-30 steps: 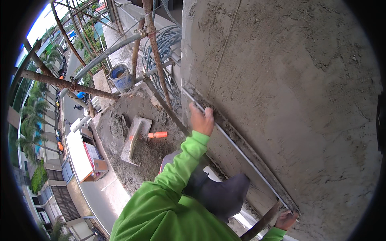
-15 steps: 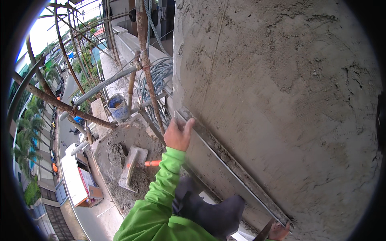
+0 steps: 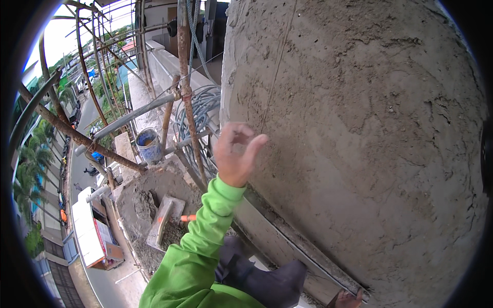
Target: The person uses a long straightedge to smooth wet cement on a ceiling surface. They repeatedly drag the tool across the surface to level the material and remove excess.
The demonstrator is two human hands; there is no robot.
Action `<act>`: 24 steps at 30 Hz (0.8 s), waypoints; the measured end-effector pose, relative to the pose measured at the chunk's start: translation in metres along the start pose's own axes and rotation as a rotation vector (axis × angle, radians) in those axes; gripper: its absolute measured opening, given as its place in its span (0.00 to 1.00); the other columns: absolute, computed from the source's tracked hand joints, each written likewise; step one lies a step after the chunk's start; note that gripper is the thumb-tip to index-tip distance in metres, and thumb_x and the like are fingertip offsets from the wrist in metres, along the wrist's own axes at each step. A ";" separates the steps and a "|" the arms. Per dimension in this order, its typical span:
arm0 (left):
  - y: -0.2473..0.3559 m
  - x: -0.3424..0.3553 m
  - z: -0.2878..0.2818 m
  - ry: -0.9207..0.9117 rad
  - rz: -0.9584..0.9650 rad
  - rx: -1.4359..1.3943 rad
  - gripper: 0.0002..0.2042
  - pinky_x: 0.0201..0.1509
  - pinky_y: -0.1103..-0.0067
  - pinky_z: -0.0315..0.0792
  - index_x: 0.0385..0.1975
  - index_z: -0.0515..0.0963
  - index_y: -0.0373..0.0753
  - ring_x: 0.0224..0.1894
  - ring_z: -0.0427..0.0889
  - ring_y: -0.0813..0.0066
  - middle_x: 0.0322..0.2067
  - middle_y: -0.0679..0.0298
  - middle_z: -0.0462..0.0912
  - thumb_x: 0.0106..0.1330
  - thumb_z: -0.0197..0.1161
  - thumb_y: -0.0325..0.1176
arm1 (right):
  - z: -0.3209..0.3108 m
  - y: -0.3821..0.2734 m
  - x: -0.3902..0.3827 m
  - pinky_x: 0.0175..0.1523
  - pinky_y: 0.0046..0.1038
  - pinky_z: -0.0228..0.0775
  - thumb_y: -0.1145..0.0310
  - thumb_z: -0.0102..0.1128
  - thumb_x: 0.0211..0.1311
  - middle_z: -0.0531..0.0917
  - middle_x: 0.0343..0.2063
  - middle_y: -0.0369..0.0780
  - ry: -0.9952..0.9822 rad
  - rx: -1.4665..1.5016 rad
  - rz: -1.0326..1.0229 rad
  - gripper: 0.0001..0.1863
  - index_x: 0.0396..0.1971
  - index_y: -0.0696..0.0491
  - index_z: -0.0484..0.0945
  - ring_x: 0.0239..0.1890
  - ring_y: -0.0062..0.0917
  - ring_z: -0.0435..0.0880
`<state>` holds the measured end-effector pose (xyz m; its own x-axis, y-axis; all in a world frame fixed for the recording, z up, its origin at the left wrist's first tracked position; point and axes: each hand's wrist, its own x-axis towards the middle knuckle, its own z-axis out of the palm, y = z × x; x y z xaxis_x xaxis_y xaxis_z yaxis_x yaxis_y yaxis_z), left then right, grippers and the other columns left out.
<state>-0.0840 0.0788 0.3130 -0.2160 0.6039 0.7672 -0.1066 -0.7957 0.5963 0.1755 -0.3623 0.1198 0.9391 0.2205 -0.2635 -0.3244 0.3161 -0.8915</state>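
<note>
My left hand (image 3: 237,154), slightly blurred, is raised before the plastered wall (image 3: 354,128), fingers curled loosely with the thumb apart, holding nothing visible. It is above a long metal straightedge (image 3: 290,236) lying diagonally along the wall's lower part. My right hand (image 3: 348,299), partly cut off at the bottom, has its fingers closed on the straightedge's lower end. A thin line (image 3: 275,72) runs down the wall above my left hand. Left of my sleeve, a trowel (image 3: 162,223) with a pale handle and an orange-handled tool (image 3: 189,218) lie on a mortar-covered board (image 3: 133,205).
Rusty scaffold poles (image 3: 77,133) and grey pipes (image 3: 131,113) frame the left side. A blue-stained bucket (image 3: 150,149) stands beside coiled rope (image 3: 197,108). A street (image 3: 90,118) with vehicles and palms lies far below. My dark-clad leg (image 3: 267,280) is at the bottom.
My left hand has come off the straightedge and moved upward, fingers curling in the air. My right hand and the straightedge sit lower in view, as the view has shifted.
</note>
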 end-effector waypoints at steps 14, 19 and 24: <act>-0.027 -0.168 -0.089 -0.049 -1.181 -0.418 0.17 0.28 0.80 0.71 0.31 0.63 0.39 0.27 0.75 0.74 0.28 0.62 0.71 0.64 0.42 0.49 | 0.118 -0.028 -0.050 0.31 0.26 0.64 0.57 0.47 0.56 0.70 0.30 0.39 -0.262 0.212 -0.074 0.21 0.48 0.52 0.64 0.26 0.26 0.70; -0.035 -0.192 -0.127 0.247 -1.371 -0.464 0.19 0.28 0.81 0.70 0.37 0.66 0.41 0.25 0.74 0.74 0.31 0.63 0.72 0.62 0.43 0.51 | 0.167 -0.043 -0.066 0.34 0.28 0.67 0.68 0.48 0.55 0.74 0.36 0.44 -0.377 -0.243 -0.543 0.19 0.48 0.58 0.65 0.31 0.28 0.73; -0.041 -0.245 -0.164 0.508 -1.574 -0.520 0.28 0.37 0.78 0.68 0.45 0.64 0.40 0.35 0.72 0.74 0.39 0.63 0.70 0.57 0.46 0.59 | 0.215 -0.024 -0.090 0.34 0.29 0.70 0.76 0.43 0.54 0.72 0.34 0.48 -0.698 -0.485 -0.814 0.11 0.36 0.64 0.67 0.28 0.27 0.72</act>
<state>-0.1854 -0.0444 0.0620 0.1452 0.7607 -0.6326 -0.7519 0.5004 0.4291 0.0744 -0.1913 0.2445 0.5353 0.6208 0.5728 0.5609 0.2457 -0.7906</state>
